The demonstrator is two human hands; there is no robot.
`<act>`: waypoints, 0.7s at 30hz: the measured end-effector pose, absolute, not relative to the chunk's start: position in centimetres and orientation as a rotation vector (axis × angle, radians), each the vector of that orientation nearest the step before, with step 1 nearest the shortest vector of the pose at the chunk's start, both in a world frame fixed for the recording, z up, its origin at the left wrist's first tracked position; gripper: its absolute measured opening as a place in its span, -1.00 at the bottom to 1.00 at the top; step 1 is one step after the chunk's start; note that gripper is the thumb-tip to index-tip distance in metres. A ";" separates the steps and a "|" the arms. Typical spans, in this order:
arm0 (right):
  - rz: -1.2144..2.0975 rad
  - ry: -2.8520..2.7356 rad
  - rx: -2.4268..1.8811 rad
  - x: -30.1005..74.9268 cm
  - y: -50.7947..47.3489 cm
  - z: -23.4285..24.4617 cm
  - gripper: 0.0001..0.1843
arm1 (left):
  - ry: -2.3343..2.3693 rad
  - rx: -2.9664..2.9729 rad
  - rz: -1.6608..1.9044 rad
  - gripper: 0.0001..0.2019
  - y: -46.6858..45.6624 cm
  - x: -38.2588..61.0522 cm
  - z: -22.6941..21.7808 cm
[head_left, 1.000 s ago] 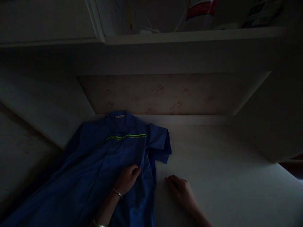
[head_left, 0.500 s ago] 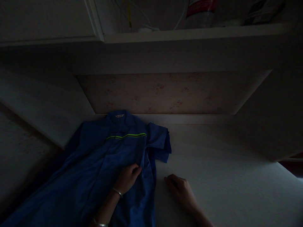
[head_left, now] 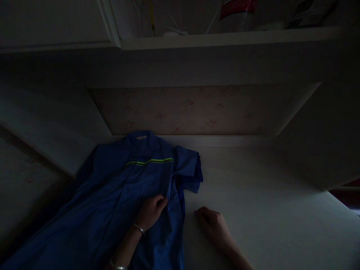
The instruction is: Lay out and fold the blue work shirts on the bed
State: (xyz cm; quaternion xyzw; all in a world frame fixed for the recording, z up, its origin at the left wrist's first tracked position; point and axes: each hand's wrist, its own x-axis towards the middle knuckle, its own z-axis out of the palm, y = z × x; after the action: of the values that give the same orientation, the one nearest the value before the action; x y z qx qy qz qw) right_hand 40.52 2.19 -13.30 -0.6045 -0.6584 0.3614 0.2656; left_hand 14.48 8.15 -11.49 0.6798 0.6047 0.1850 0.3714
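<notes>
Seeing the left hand [head_left: 151,213] curled on the blue shirt [head_left: 135,187], I can't tell its grip; the right hand [head_left: 214,227] is loosely fisted.

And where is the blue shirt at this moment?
In the head view, the blue shirt lies on the left of the pale surface, under the left hand, its collar near the floral panel.

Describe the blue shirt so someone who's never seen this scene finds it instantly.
Find the floral panel behind the pale surface. In front of it, left of centre, the blue shirt lies beneath the left hand. Only the shirt carries a bright yellow-green chest stripe.
</notes>
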 end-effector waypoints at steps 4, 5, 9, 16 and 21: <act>0.977 -1.788 -1.635 40.5 2.2 -13.3 -0.56 | 1.566 1.750 0.460 -0.62 8.2 14.5 -11.5; 0.977 -1.787 -1.636 40.5 2.2 -13.3 -0.56 | 1.565 1.756 0.461 -0.62 8.2 14.5 -11.5; 0.963 -1.797 -1.644 40.5 2.2 -13.2 -0.55 | 1.550 1.760 0.473 -0.63 8.0 14.6 -11.2; 0.955 -1.796 -1.634 40.5 2.2 -13.1 -0.55 | 1.526 1.765 0.497 -0.61 8.1 14.5 -11.3; 0.960 -1.813 -1.640 40.6 2.2 -13.2 -0.56 | 1.542 1.780 0.469 -0.61 8.1 14.6 -11.4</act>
State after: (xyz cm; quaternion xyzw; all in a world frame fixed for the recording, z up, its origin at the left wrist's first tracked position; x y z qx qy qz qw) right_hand 40.56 2.19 -13.22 -0.6039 -0.6674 0.3536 0.2547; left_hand 14.55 8.10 -11.37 0.6912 0.5986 0.1822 0.3616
